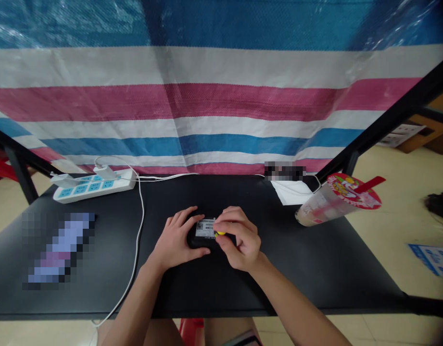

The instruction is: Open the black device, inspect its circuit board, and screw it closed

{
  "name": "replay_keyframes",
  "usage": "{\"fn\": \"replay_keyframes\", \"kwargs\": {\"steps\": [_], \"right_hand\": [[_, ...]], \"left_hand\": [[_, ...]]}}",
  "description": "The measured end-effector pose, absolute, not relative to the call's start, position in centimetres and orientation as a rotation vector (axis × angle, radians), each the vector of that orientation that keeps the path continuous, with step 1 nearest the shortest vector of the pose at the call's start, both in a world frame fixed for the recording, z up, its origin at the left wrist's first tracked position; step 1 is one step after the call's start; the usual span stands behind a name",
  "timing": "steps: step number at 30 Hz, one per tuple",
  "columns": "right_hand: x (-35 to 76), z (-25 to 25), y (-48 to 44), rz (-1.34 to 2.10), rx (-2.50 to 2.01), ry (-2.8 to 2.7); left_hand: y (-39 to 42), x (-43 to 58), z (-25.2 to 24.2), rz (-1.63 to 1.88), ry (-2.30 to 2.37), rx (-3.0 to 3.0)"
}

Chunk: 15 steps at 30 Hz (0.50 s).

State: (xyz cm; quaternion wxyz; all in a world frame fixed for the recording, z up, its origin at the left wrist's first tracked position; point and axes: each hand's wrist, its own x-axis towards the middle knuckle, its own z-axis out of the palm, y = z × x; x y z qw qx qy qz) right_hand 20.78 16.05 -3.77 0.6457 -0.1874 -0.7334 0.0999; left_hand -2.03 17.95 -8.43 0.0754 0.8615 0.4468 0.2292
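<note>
A small black device [196, 240] with a white barcode label [206, 228] on its top lies near the middle of the black table [286, 274]. My left hand [174, 238] wraps its left side, fingers curled over the edge. My right hand [239, 238] is pinching a small yellow piece [220, 233] at the device's right end. My fingers hide most of that piece, and its exact shape cannot be made out.
At the back left lies a white power strip [93, 186] with plugs in it, its white cable [138, 230] running down the table. A pixelated object [58, 250] lies at left. A tissue [289, 193] and a plastic drink cup [338, 199] stand back right.
</note>
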Motion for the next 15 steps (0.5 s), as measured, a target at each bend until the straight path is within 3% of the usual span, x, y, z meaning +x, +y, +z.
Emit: {"fn": "replay_keyframes", "kwargs": {"steps": [15], "right_hand": [[20.76, -4.10, 15.77, 0.276, -0.428, -1.646]], "left_hand": [[17.97, -2.09, -8.55, 0.683, 1.356, 2.572]]}}
